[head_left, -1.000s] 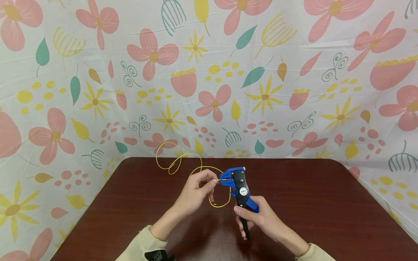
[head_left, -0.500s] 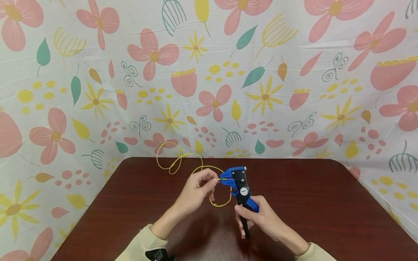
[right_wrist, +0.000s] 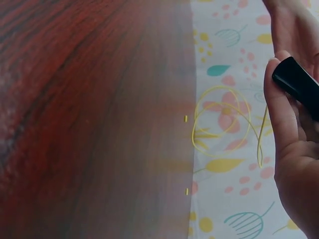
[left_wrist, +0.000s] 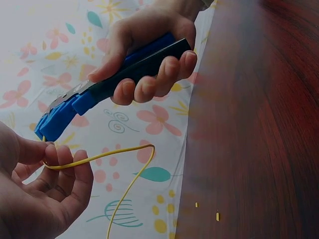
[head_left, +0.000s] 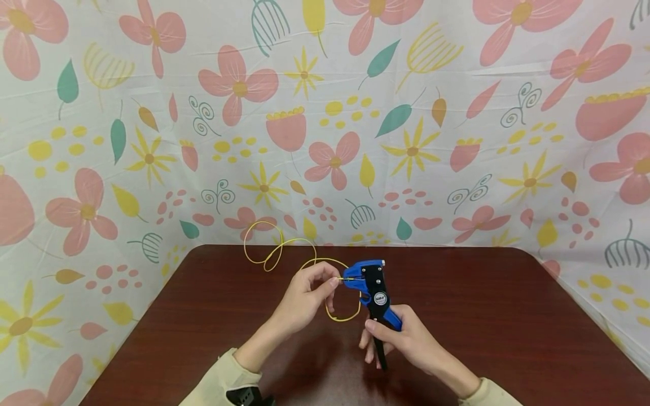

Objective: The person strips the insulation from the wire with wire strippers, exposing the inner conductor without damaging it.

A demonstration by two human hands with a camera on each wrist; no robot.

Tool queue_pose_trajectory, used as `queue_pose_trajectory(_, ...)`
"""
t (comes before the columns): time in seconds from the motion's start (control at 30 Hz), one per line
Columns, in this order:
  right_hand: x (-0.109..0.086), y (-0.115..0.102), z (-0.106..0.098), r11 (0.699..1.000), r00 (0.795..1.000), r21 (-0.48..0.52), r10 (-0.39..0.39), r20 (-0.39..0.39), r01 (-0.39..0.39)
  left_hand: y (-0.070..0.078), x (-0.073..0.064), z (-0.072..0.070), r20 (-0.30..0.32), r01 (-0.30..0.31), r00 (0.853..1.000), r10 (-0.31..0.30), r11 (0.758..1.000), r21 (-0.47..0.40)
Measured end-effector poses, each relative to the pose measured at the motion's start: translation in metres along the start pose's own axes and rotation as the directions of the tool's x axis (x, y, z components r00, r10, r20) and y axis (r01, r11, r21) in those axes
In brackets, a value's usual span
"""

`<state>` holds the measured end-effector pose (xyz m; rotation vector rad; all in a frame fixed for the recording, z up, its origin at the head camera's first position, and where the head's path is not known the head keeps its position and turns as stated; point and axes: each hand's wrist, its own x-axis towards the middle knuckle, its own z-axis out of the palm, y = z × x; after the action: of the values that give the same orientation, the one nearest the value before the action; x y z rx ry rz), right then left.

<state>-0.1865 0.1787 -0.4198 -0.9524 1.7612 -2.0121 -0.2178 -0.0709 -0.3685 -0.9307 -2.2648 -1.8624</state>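
My left hand (head_left: 304,296) pinches a thin yellow wire (head_left: 299,239) between thumb and fingertips, close to its end. That end lies in the blue jaws of a blue and black wire stripper (head_left: 374,290), a short bare strand showing within them. My right hand (head_left: 408,338) holds the stripper by its handles, thumb on the near side and fingers around the far one. In the left wrist view, the wire (left_wrist: 124,149) bends over the left fingers and hangs down in a loop. The right wrist view shows the black handle end (right_wrist: 294,82) against the palm.
Loose coils of the wire extend toward the back edge of the dark red-brown table (head_left: 457,299). Two small yellow bits (left_wrist: 218,216) lie on the tabletop. A flower-print cloth (head_left: 335,113) hangs behind.
The stripper has shifted very slightly to the right. My right fingers have loosened and spread away from its lower handle. My left hand stays almost still on the wire.
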Motion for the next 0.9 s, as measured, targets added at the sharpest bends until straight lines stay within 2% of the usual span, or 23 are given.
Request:
queue_pose_trajectory(0.43, -0.0004, 0.0019, 0.0015, 0.999, 1.000, 0.045, 0.002, 0.011, -0.003, 0.0015, -0.0011, -0.0003, -0.003, 0.008, 1.000, -0.008, 1.000, 0.000)
queue_pose_trajectory(0.9, -0.0001, -0.0024, 0.0055, 0.996, 0.996, -0.071, 0.045, -0.082, -0.051, 0.0021, -0.0023, -0.0004, -0.004, 0.015, 1.000, -0.015, 1.000, -0.003)
